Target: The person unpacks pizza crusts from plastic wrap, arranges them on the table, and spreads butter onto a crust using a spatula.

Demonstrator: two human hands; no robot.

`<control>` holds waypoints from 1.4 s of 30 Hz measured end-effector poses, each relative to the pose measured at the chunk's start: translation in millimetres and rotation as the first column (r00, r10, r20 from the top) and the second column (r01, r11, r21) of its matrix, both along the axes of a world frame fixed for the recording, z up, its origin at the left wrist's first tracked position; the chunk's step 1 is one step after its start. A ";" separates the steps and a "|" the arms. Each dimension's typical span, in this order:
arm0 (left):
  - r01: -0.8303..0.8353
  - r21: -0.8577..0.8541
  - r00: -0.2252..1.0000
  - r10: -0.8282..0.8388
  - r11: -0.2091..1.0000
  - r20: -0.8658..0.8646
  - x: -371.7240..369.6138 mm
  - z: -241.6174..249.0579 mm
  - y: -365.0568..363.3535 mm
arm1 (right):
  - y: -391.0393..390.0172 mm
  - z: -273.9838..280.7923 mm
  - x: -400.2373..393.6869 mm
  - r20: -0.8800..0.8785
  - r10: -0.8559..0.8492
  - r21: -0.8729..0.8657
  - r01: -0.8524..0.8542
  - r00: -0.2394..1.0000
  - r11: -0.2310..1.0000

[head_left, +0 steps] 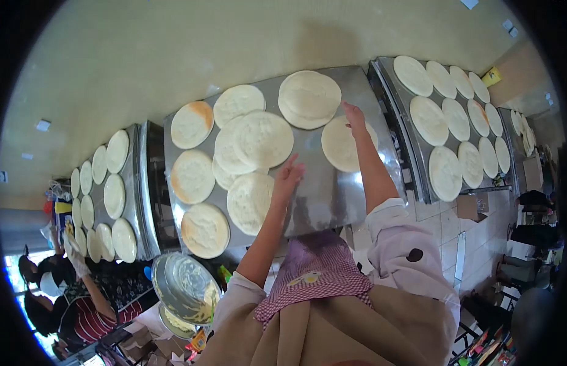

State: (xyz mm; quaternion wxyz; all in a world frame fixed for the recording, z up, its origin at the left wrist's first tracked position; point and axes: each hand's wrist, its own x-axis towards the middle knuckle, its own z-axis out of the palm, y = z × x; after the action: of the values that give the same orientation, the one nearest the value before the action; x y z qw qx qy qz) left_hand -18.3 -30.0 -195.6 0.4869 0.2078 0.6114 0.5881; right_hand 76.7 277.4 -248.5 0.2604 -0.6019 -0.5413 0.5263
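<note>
Round flat breads lie on the metal table (320,210) in front of me. My left hand (288,174) is just below the right edge of a large bread (263,140) that overlaps others; its fingers are apart and nothing shows in it. Near the upper right, my right hand (355,117) is over the top edge of a single bread (344,145), fingers stretched out, holding nothing visible. Above and left of that hand sits a stack of breads (309,99). Several breads at the table's left side have browned patches.
More breads lie on a metal table (420,171) at the right and another (132,201) at the left. A large metal bowl (183,287) with creamy residue stands at lower left. Beyond it, a gloved hand (76,253) of another person reaches toward the left table.
</note>
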 end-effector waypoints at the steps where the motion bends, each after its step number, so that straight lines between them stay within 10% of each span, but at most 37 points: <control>1: -0.043 0.021 0.997 0.044 0.999 -0.062 -10.1 -1.1 19.8 | 12.3 -0.1 -9.9 0.058 0.002 -0.013 -0.001 0.998 1.000; 4: -0.175 0.096 0.897 0.199 0.980 -0.395 -50.2 -10.2 89.1 | 79.4 -91.3 -48.1 -0.166 0.129 -0.085 -0.144 0.978 0.986; 10: -0.295 0.074 0.474 0.213 0.953 -0.855 -126.0 -72.7 202.7 | 67.8 -89.6 -69.9 -0.099 0.015 -0.154 -0.030 0.995 0.988; 13: -0.278 -0.306 0.779 0.027 0.910 -0.627 -125.4 -52.8 227.0 | 51.3 -43.6 -62.2 -0.127 0.003 -0.104 -0.016 0.992 0.994; 21: -0.154 -0.178 0.877 0.052 0.972 -0.478 -69.8 -36.9 294.0 | 98.9 -13.1 3.7 -0.340 -0.207 -0.011 0.216 0.917 0.976; 27: -0.147 0.036 0.923 0.150 0.989 -0.356 -46.3 -57.5 313.7 | 156.0 -32.8 31.7 0.445 -0.095 0.349 -0.075 0.891 0.934; 32: -0.254 0.107 0.962 0.262 0.961 -0.070 -39.3 -71.8 301.0 | 141.8 -5.1 31.8 0.338 -0.132 0.323 0.017 0.932 0.946; 39: 0.038 -0.090 0.794 -0.085 0.995 -0.602 41.0 -57.4 159.4 | 141.3 -12.0 43.3 0.172 -0.168 0.302 0.110 0.971 0.947; 42: 0.006 -0.070 0.975 -0.021 0.998 -0.223 73.8 -61.1 121.4 | 121.8 -0.7 53.9 0.130 -0.157 0.261 0.119 0.979 0.958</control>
State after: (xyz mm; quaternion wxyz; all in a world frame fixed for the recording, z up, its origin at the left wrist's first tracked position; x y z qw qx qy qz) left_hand 55.5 91.4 -256.8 0.4258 0.2600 0.6808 0.5363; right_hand 130.6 399.2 -249.3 0.3294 -0.6382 -0.5781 0.3872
